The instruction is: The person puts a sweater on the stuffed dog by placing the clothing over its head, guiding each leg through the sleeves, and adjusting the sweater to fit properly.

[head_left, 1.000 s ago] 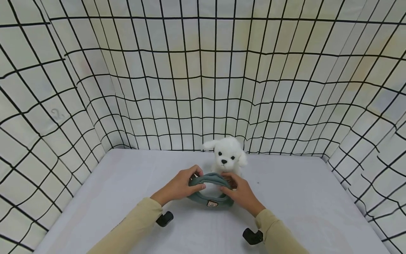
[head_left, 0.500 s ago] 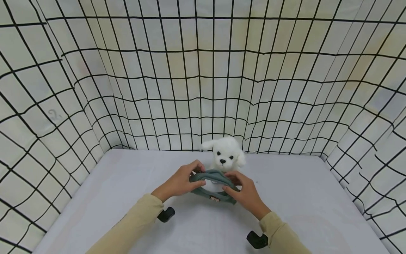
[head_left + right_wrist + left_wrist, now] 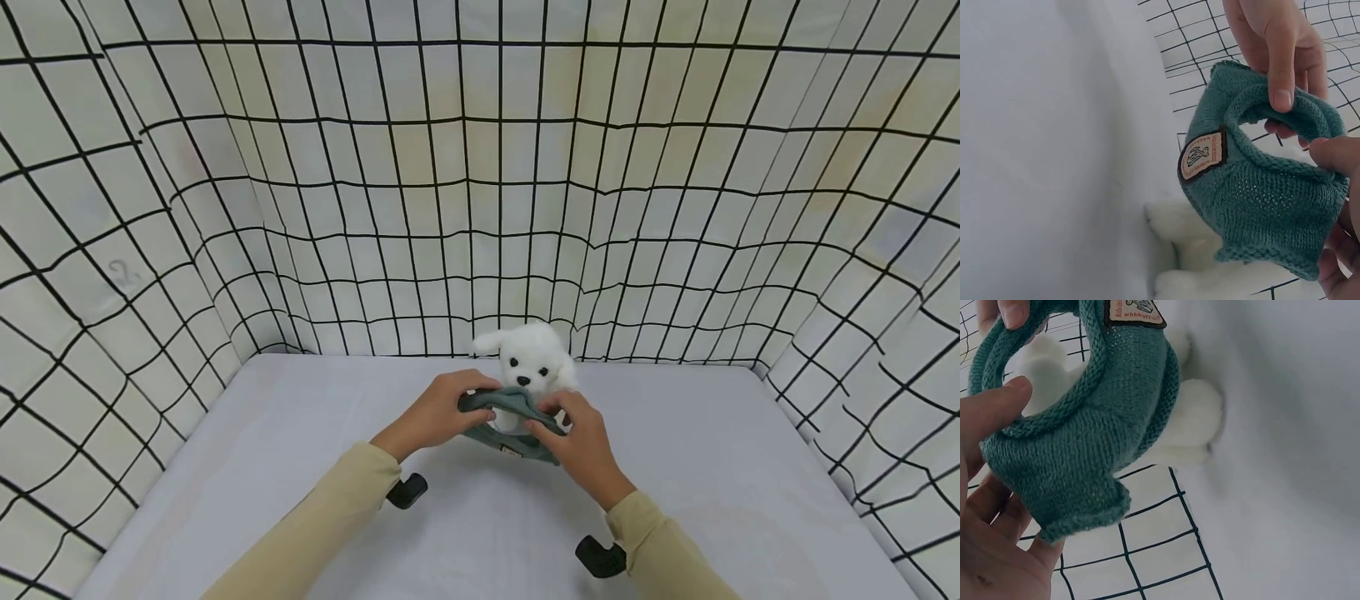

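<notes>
A teal knitted sweater (image 3: pixel 513 400), small and with a patch label (image 3: pixel 1205 155) on its front, is stretched between both hands. My left hand (image 3: pixel 442 410) pinches one side of its rolled-edge opening with the thumb inside. On the opposite side, my right hand (image 3: pixel 587 446) pinches the edge in the same way. A short sleeve (image 3: pixel 1085 503) sticks out below the left hand in the left wrist view. Just behind the sweater sits a white plush dog (image 3: pixel 536 354), facing me. The sweater hides its lower body in the head view; its white paws (image 3: pixel 1179 222) show in the right wrist view.
A white-covered table (image 3: pixel 360 383) lies beneath the hands. Black grid netting (image 3: pixel 420 208) over white sheeting rises at the back and both sides. Black wrist-worn pieces (image 3: pixel 407 492) stick out below the sleeves.
Both hands have moved forward and up with the sweater, closer to the plush dog. The sweater has tilted and now covers the dog's chin area. The dog has stayed in place.
</notes>
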A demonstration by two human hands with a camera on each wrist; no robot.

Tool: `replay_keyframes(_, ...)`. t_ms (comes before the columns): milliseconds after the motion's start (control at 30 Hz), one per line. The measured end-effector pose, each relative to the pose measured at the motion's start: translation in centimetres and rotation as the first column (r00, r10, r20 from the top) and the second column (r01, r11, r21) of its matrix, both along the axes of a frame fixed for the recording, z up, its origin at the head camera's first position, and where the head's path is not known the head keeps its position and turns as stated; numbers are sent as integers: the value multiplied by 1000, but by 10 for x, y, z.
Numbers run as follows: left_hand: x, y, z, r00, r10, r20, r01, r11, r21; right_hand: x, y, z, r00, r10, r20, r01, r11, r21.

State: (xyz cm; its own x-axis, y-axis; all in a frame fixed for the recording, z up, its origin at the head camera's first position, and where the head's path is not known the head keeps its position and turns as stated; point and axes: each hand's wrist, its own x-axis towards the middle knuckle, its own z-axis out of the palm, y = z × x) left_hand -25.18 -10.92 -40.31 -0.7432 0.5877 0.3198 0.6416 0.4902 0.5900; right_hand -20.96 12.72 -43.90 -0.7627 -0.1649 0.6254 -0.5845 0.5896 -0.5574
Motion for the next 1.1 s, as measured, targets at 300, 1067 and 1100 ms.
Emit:
replay_keyframes(300,-6,12,5,983,70,-170,-79,996,-45,-7,-5,11,986,-73,-148,85,994,72)
replay_keyframes(1067,-33,32,13,940,109,-323,-116,993,-1,-38,19,30,991,-9,-130,29,987,158)
replay_keyframes(1100,-35,33,14,947,100,-305,-108,994,-9,-39,19,32,994,6,-110,12,986,167)
